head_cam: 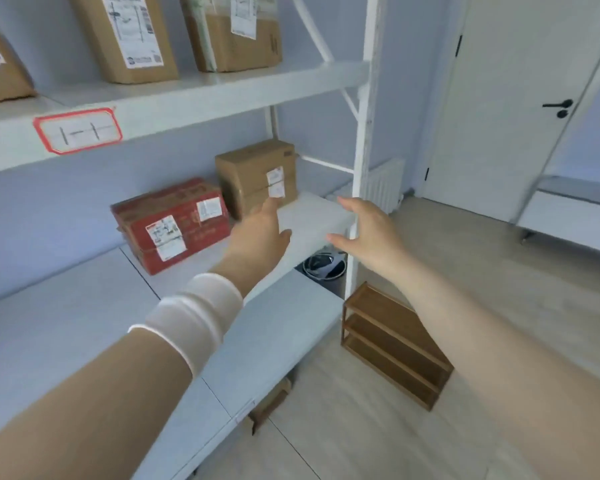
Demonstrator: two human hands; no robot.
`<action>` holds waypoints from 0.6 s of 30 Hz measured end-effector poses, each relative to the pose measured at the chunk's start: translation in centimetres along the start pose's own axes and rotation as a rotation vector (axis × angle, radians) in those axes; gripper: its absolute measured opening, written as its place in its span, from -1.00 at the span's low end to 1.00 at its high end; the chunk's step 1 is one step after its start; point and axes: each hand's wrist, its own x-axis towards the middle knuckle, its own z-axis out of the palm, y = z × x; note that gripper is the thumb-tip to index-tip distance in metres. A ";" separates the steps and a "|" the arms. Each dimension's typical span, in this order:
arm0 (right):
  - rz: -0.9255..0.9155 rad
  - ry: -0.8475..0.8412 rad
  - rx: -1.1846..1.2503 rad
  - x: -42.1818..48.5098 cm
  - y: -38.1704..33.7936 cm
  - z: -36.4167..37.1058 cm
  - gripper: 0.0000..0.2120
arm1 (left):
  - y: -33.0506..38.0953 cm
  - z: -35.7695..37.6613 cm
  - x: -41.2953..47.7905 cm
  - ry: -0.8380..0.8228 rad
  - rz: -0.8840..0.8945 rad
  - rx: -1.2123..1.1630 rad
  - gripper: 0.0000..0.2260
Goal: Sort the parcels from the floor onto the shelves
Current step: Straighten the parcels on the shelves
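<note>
- Left hand [260, 230]: reaches over the middle shelf [66, 327] with straight fingers, the index tip at the lower label of the brown carton [253, 174]; it holds nothing. A white cuff [194, 317] wraps the forearm.
- Right hand [368, 230]: spread open with thumb apart, beside the right edge of a pale flat slab [312, 216]; it grips nothing that can be seen, and contact with the slab cannot be told.
- Pale flat slab: lies between the two hands. Whether it is a parcel or part of the shelf board cannot be told.
- Red carton [170, 226]: stands on the middle shelf, just left of the brown carton, and bears two white labels.
- Upper shelf [222, 95]: carries three upper cartons [129, 39], each labelled.
- Shelf tag [78, 130]: red-bordered, handwritten, reads roughly "1-1". All parcel labels are too blurred to read.
- White post [361, 161]: the shelf upright, right behind the right hand.
- Floor: a wooden rack [395, 344] beside the post, a dark bin [324, 266] below the slab, and a cardboard piece [271, 403] under the shelf.
- Background: radiator [385, 183], and a door [516, 98] with a black handle [558, 105].
</note>
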 end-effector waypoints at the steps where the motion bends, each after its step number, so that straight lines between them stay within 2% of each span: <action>1: 0.047 -0.007 -0.009 -1.4 1.9 -0.3 -0.37 | 0.9 1.8 -0.5 -0.039 0.012 0.012 -0.53; 7: 0.332 -0.040 -0.101 -10.3 11.8 -1.7 -0.40 | 6.3 11.8 -3.6 -0.278 0.108 0.046 -0.58; 12: 0.676 -0.070 -0.098 -18.8 19.7 -1.4 -0.38 | 9.4 20.6 -6.2 -0.486 0.198 0.036 -0.57; 18: 1.082 -0.007 -0.095 -30.8 25.8 -0.6 -0.40 | 12.9 30.9 -11.3 -0.777 0.358 0.036 -0.54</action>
